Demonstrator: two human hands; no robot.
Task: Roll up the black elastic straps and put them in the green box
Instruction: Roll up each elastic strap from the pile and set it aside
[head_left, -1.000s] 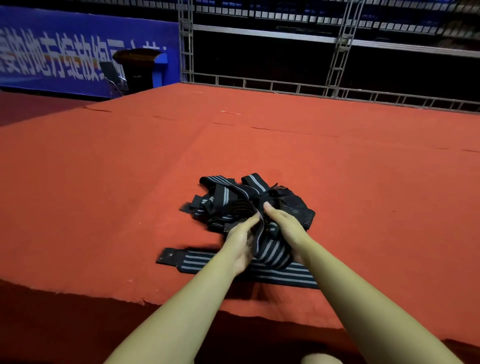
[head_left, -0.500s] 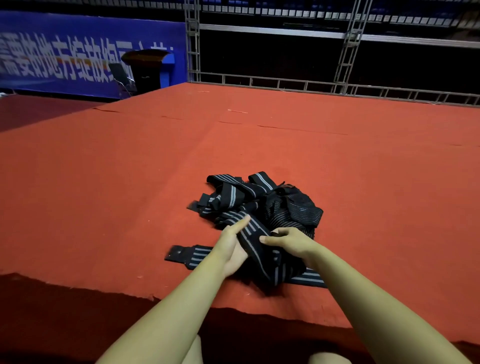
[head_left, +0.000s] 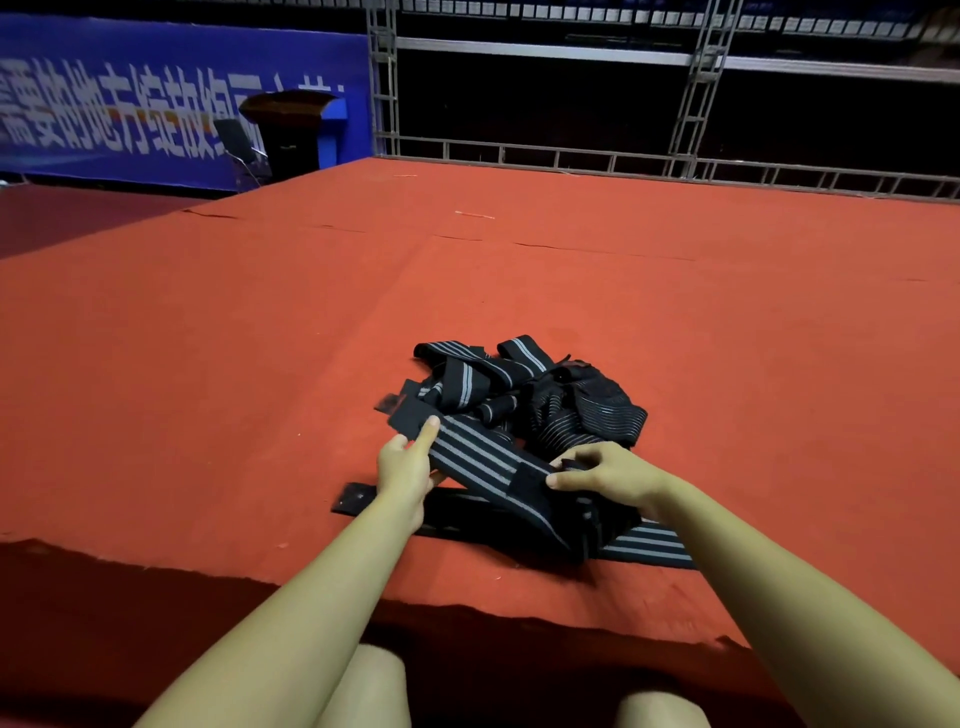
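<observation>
One strap (head_left: 488, 457) now drawn clear of pile (head_left: 524, 395), stretched between both hands above red platform (head_left: 260, 364); half a second ago it was bunched at pile. Left hand (head_left: 408, 467): strap end pinched, forefinger laid along it. Right hand (head_left: 608, 475): fingers curled over black patch end. Second strap (head_left: 649, 545) flat beneath, near edge. Rolling judged ready to begin. Green box not in view.

Straps (head_left: 519, 400): black, grey lengthwise stripes; carpet (head_left: 260, 338): red-orange; banner (head_left: 130, 98) at 10 o'clock: blue, white lettering
</observation>
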